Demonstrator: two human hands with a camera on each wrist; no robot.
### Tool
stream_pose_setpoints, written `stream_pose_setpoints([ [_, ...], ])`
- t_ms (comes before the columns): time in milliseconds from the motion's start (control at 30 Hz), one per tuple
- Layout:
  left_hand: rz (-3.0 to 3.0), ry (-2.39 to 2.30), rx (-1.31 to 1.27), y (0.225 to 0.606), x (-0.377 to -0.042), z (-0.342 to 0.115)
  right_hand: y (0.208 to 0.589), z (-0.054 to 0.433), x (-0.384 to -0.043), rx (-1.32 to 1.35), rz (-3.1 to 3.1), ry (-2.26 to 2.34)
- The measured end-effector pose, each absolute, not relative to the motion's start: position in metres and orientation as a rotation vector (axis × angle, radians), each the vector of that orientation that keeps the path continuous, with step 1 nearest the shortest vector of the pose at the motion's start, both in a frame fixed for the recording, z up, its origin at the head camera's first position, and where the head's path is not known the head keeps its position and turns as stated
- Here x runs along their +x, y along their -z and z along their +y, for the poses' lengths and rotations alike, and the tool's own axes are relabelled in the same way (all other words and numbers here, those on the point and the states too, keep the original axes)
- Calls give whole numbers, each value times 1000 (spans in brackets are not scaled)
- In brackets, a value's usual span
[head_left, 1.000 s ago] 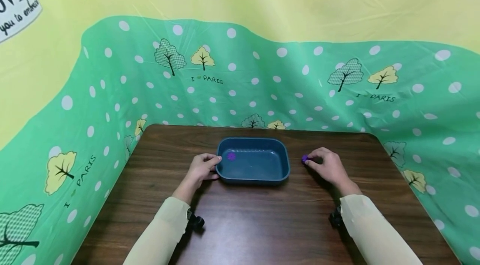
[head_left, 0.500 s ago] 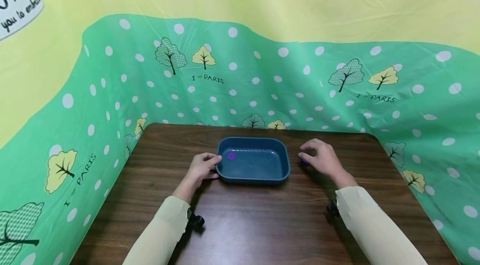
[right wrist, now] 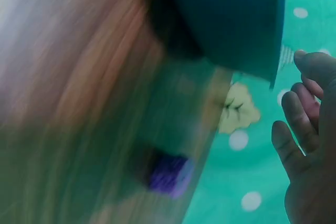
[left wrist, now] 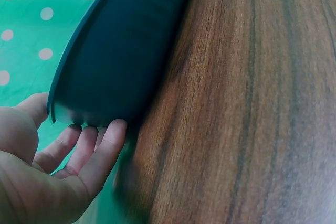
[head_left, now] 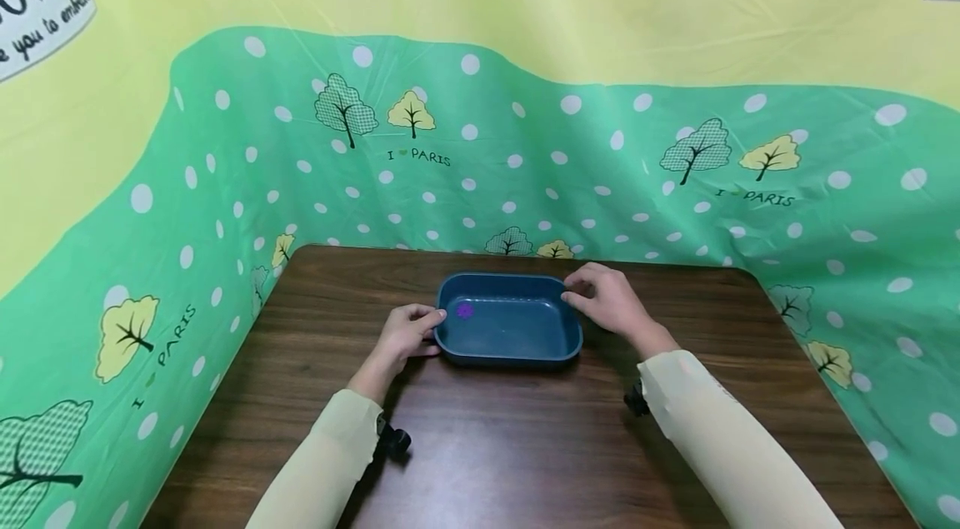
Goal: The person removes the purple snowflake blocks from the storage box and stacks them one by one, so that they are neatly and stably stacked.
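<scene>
A dark blue rectangular plastic basin [head_left: 506, 361] rests on the table. Inside it, toward the left end, lies a small purple flower-shaped piece [head_left: 465, 310]. My left hand [head_left: 405, 339] grips the basin's left end, thumb over the rim and fingers against the outer wall, as the left wrist view shows. At the right rim is my right hand [head_left: 609, 300], its thumb and fingers loosely bent and apart, with nothing visible between them. A short purple cylinder with a ridged side [right wrist: 170, 175] stands on the table below that hand in the right wrist view; in the head view the hand hides it.
The brown wood-grain table [head_left: 510, 446] has rounded far corners. Behind it and along both sides hangs a green and yellow curtain [head_left: 465, 154] with printed trees and dots. A black wrist camera [head_left: 395, 441] sits under the left cuff, another [head_left: 636, 401] under the right.
My right hand has left the purple cylinder and moved left and slightly away to the basin's right rim. The left hand and the basin have stayed in place.
</scene>
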State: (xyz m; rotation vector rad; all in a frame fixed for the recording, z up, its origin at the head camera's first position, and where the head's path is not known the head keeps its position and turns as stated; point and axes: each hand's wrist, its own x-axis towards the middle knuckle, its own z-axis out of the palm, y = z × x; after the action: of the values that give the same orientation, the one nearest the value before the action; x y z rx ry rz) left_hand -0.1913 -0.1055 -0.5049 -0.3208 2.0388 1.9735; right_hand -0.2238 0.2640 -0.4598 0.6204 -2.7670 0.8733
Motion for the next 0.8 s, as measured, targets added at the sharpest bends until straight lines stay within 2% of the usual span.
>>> stream_pose_setpoints([
  [800,2027,-1968,-314,508,-197,-107,481,158,-242,743,-3042,-859],
])
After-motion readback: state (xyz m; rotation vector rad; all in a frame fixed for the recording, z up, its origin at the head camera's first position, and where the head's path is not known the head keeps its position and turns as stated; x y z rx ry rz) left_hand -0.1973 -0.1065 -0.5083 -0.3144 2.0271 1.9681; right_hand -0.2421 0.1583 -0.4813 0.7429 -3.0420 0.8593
